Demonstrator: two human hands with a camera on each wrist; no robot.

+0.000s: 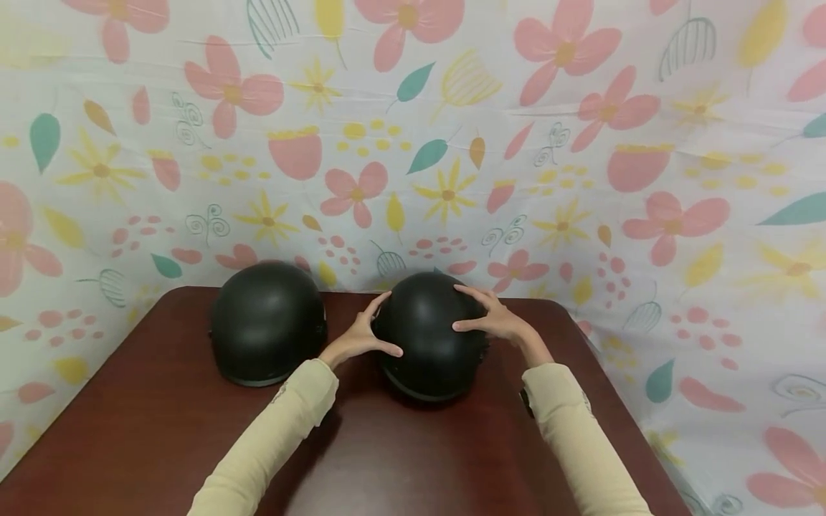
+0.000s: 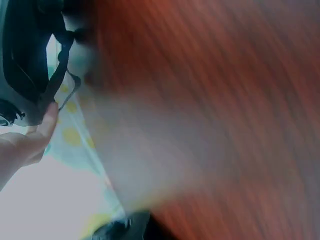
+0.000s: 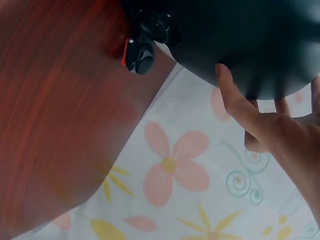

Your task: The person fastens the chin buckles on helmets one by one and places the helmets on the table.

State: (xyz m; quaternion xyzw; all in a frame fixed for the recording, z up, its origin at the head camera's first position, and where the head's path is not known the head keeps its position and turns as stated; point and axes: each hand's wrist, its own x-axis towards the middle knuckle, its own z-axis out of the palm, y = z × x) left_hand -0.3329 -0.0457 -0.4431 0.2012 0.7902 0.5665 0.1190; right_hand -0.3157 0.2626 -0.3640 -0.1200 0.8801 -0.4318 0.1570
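Note:
Two black, smooth-domed helmets are at the far side of the table. The right-hand helmet (image 1: 426,337) is between both hands. My left hand (image 1: 361,337) grips its left side, thumb and fingers spread around the shell. On the upper right, my right hand (image 1: 500,315) holds the dome with spread, bent fingers. In the left wrist view, a dark strap (image 2: 61,65) hangs from the held helmet near a fingertip. A black buckle (image 3: 140,55) with a red edge shows below the shell in the right wrist view. The second helmet (image 1: 267,322) stands untouched to the left.
A dark red-brown table (image 1: 413,466) lies under the helmets and forearms. Behind it and along its sides hangs a white cloth (image 1: 413,215) printed with flowers and leaves. A blurred dark object (image 2: 125,227) shows at the left wrist view's lower edge.

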